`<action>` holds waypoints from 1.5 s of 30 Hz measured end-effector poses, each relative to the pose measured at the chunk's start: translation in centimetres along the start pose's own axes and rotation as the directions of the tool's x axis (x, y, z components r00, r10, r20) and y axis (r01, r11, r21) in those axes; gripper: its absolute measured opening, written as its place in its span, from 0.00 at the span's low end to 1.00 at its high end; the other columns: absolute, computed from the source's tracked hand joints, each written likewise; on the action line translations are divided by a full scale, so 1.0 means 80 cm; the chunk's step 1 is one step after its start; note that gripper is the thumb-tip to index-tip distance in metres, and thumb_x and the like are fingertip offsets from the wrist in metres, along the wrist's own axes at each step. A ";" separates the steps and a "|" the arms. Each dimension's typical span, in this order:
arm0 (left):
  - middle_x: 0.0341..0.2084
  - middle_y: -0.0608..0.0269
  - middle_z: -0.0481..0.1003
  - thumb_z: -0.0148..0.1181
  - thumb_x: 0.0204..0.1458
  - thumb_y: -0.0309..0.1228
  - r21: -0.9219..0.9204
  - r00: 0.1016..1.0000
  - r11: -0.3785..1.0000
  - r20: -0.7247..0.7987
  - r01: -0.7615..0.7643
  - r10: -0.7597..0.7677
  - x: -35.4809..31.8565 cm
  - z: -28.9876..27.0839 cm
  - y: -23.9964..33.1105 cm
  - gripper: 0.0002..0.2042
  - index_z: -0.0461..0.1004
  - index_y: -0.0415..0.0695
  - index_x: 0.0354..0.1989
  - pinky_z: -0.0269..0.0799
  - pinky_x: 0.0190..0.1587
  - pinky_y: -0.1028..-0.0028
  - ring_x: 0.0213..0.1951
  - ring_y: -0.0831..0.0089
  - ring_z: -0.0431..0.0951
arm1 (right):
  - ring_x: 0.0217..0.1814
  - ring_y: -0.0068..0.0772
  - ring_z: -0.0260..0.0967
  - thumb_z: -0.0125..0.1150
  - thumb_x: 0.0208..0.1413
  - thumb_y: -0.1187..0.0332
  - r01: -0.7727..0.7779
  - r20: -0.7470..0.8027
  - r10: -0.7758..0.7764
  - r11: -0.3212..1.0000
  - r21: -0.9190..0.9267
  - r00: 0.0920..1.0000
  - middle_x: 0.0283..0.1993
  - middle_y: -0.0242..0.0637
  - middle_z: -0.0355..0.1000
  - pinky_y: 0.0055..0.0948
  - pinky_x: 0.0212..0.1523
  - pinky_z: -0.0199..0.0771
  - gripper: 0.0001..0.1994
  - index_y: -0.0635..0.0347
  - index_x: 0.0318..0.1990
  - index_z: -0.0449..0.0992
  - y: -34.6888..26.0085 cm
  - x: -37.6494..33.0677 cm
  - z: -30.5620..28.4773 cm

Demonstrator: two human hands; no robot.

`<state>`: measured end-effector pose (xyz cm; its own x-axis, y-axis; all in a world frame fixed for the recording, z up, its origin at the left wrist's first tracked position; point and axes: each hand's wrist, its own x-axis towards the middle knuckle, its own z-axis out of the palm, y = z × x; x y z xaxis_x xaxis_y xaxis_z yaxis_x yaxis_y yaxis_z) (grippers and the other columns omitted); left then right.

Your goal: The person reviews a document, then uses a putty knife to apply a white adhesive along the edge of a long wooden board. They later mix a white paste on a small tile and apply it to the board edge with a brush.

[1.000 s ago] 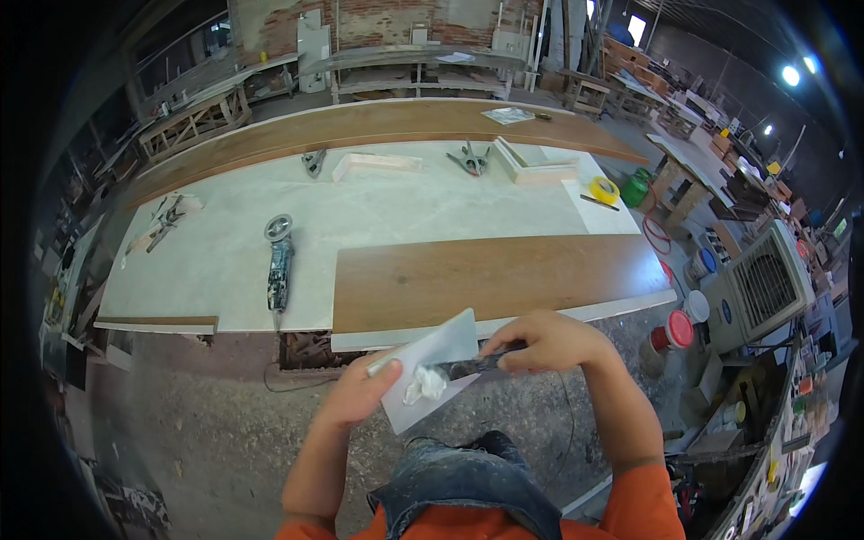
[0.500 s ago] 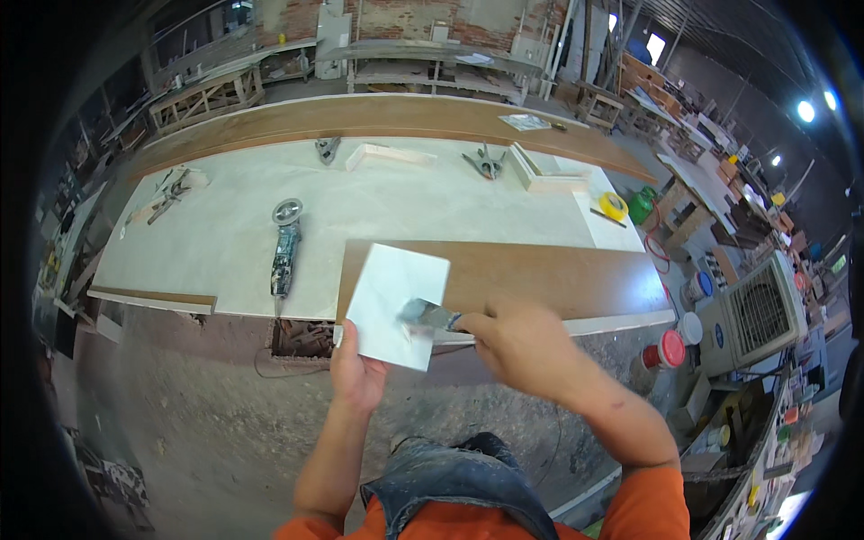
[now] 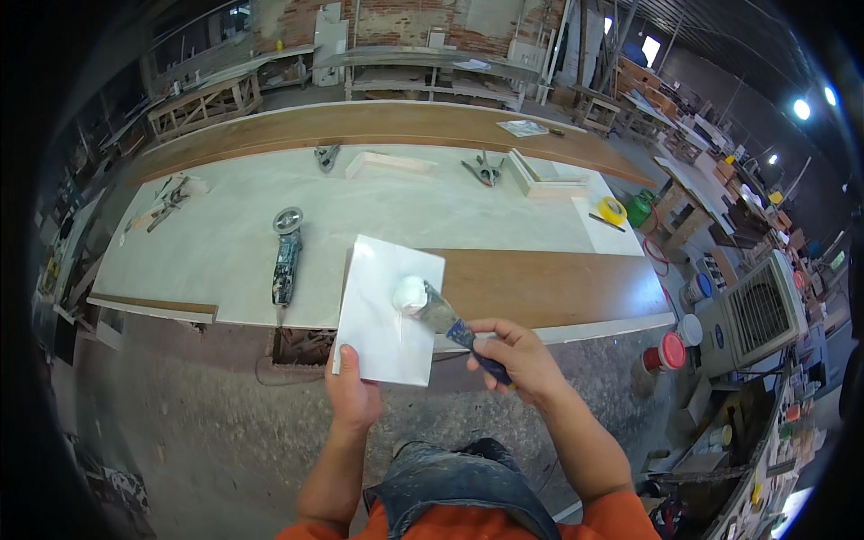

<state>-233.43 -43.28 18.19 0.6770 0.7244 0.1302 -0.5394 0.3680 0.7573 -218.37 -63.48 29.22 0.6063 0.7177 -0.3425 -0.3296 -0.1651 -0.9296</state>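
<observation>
My left hand [image 3: 354, 393] grips a white rectangular tile [image 3: 371, 297] by its lower left corner, thumb on top, holding it over the table's near edge. A lump of white paste [image 3: 410, 293] sits on the tile's upper middle. Closed around the dark blue handle of a putty knife [image 3: 461, 335], my right hand [image 3: 520, 362] holds the tool from the right. The knife's blade slants up to the left and its tip touches the paste. Behind the tile lies a brown panel [image 3: 549, 286] on the white tabletop.
An angle grinder [image 3: 286, 256] lies left of the tile. Spring clamps [image 3: 487, 170], a white L-shaped piece [image 3: 389, 165] and yellow tape [image 3: 612, 211] rest farther back. A long brown panel [image 3: 360, 124] runs behind. Buckets [image 3: 666, 353] and an air cooler [image 3: 754, 313] stand at the right.
The knife has turned, so its blue handle now points down to the right. My right hand has moved lower, and a rounded lump of paste now shows at the blade tip.
</observation>
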 end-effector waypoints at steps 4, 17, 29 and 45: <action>0.65 0.53 0.69 0.42 0.72 0.48 -0.267 0.975 0.939 0.015 0.217 -0.221 0.001 0.016 0.018 0.28 0.60 0.37 0.70 0.66 0.68 0.56 0.65 0.59 0.70 | 0.33 0.39 0.75 0.64 0.60 0.70 0.581 0.209 -0.712 0.327 -0.745 0.670 0.36 0.38 0.78 0.30 0.33 0.75 0.16 0.58 0.56 0.79 0.023 0.003 -0.005; 0.66 0.52 0.68 0.43 0.71 0.50 -0.371 0.959 0.903 -0.089 0.217 -0.267 0.007 -0.039 0.034 0.30 0.60 0.39 0.71 0.65 0.69 0.53 0.66 0.56 0.70 | 0.36 0.46 0.76 0.67 0.57 0.71 0.442 0.105 -0.624 0.414 -0.796 0.774 0.34 0.41 0.76 0.37 0.35 0.77 0.17 0.54 0.55 0.81 0.099 -0.033 0.024; 0.69 0.50 0.65 0.38 0.72 0.52 -0.419 0.957 0.867 0.017 0.270 -0.290 0.029 -0.037 0.073 0.32 0.57 0.38 0.73 0.61 0.70 0.51 0.68 0.54 0.67 | 0.39 0.27 0.76 0.71 0.55 0.70 0.221 -0.112 -0.326 0.818 -0.531 0.939 0.43 0.43 0.82 0.27 0.43 0.76 0.18 0.62 0.54 0.81 0.021 -0.077 0.016; 0.69 0.51 0.64 0.39 0.72 0.51 -0.329 0.902 0.842 0.218 0.428 -0.373 0.035 0.025 0.016 0.32 0.56 0.37 0.73 0.61 0.71 0.53 0.69 0.55 0.66 | 0.41 0.48 0.79 0.68 0.53 0.71 0.227 -0.133 -0.504 0.588 -0.776 0.853 0.43 0.46 0.81 0.36 0.41 0.79 0.14 0.56 0.48 0.84 0.006 -0.099 0.002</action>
<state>-231.21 -41.92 20.77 0.9210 0.3887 -0.0256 -0.3290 0.8115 0.4829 -223.44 -69.13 31.50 0.7800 0.6054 0.1586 0.5052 -0.4596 -0.7305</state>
